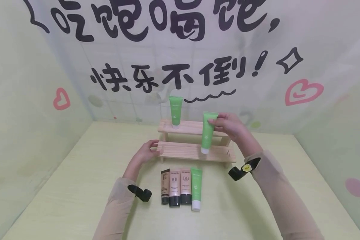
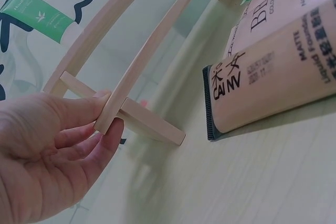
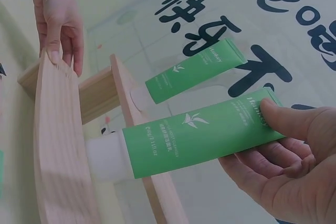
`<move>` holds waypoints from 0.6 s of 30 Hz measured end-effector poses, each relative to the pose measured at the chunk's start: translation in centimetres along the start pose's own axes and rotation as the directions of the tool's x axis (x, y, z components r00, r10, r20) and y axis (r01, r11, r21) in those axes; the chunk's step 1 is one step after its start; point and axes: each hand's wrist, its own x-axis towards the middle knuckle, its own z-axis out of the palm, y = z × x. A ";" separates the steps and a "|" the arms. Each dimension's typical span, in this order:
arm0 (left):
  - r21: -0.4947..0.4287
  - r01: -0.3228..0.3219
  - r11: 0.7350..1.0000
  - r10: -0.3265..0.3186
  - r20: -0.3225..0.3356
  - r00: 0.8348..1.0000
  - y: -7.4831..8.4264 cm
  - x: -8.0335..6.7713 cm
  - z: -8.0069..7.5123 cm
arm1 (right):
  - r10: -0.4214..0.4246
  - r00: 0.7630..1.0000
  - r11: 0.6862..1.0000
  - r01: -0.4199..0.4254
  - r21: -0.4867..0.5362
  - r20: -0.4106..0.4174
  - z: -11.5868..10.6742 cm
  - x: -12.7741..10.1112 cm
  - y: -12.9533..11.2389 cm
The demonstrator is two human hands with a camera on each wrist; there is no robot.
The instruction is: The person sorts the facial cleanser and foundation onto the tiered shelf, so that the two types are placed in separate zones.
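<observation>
With the two-step wooden stand [image 1: 180, 150] as clock centre and the wall [image 1: 114, 106] at 12 o'clock, I find the person's left hand [image 1: 145, 151] at about 9 o'clock, pinching the end of the lower step [image 1: 186, 152] between thumb and fingers. The right hand [image 1: 229, 126], at 2 o'clock, pinches a green tube [image 1: 208, 133] near its flat top, thumb on the printed face. That tube is near upright, white cap down, over the lower step, slightly to the 3 o'clock side of its middle; whether the cap touches the wood, I cannot tell. A second tube [image 1: 176, 111], also green, stands on its cap on the upper step [image 1: 192, 127] at 11 o'clock. Between 6 and 7 o'clock, four more lie side by side on the table [image 1: 78, 186], caps toward the person: a brown tube [image 1: 165, 185], two pink BB tubes [image 1: 174, 190] and a third green one [image 1: 196, 188] nearest 6 o'clock.
</observation>
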 end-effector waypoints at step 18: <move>-0.011 -0.007 1.000 0.008 0.009 1.000 0.1 -0.1 0.0 | -0.013 0.995 0.999 0.018 0.046 -0.095 -0.2 2.8 -2.5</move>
